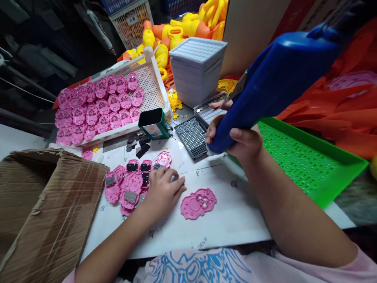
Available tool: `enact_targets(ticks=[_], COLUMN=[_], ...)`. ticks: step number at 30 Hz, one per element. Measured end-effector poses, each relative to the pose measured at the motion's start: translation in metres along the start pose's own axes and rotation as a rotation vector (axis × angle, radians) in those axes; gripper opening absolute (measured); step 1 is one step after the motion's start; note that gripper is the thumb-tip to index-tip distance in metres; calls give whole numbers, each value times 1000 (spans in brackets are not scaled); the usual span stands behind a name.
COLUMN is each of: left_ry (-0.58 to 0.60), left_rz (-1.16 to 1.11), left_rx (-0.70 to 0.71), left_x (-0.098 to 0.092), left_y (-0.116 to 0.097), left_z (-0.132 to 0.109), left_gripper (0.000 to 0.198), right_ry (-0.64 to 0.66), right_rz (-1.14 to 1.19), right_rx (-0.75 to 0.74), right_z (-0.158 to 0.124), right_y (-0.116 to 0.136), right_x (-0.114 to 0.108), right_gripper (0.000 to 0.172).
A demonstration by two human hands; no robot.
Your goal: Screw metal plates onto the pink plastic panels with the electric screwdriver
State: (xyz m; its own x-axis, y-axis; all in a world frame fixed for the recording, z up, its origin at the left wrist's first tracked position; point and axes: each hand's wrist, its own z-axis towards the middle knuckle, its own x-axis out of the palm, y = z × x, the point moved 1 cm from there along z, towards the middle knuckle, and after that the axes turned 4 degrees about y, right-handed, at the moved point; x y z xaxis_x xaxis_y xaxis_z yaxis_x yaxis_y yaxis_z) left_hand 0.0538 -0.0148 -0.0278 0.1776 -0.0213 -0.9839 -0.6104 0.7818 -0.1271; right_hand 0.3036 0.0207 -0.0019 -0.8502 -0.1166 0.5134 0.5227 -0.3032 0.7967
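My right hand (238, 141) is wrapped round the handle of a big blue tool (277, 78), held up over the table with its tip pointing down. My left hand (163, 188) lies palm down on a heap of pink paw-shaped plastic parts (126, 186), fingers curled over one of them; what is under the fingers is hidden. A single pink plate with round holes (198, 203) lies flat on the white table sheet just right of my left hand.
A white crate (153, 84) holds rows of pink parts. A green tin (154, 124), a black grid tray (193, 136), stacked grey trays (196, 70), a green perforated tray (309, 161) and an open cardboard box (38, 208) surround the work spot. Yellow and orange toys lie behind.
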Motion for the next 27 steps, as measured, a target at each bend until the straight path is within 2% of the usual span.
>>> enact_targets(ticks=[4, 7, 10, 13, 16, 18, 22, 27], left_ry=[-123, -90, -22, -3, 55, 108, 195, 238], left_rz=[42, -40, -102, -54, 30, 93, 187, 230], left_rx=[47, 13, -116, -266, -365, -386, -380, -344], left_x=[6, -2, -16, -26, -24, -18, -9, -10], left_y=[-4, 3, 24, 55, 83, 94, 98, 94], left_z=[-3, 0, 15, 40, 67, 80, 89, 85], left_gripper=[11, 13, 19, 19, 19, 23, 28, 30], right_ry=[22, 41, 33, 19, 24, 27, 26, 10], right_rz=[-15, -5, 14, 26, 34, 40, 13, -7], right_rx=[10, 11, 11, 17, 28, 20, 15, 30], right_z=[0, -1, -1, 0, 0, 1, 1, 1], right_y=[2, 2, 1, -1, -1, -1, 1, 1], right_x=[1, 2, 2, 1, 1, 1, 2, 3], right_gripper=[65, 64, 66, 65, 62, 64, 64, 62])
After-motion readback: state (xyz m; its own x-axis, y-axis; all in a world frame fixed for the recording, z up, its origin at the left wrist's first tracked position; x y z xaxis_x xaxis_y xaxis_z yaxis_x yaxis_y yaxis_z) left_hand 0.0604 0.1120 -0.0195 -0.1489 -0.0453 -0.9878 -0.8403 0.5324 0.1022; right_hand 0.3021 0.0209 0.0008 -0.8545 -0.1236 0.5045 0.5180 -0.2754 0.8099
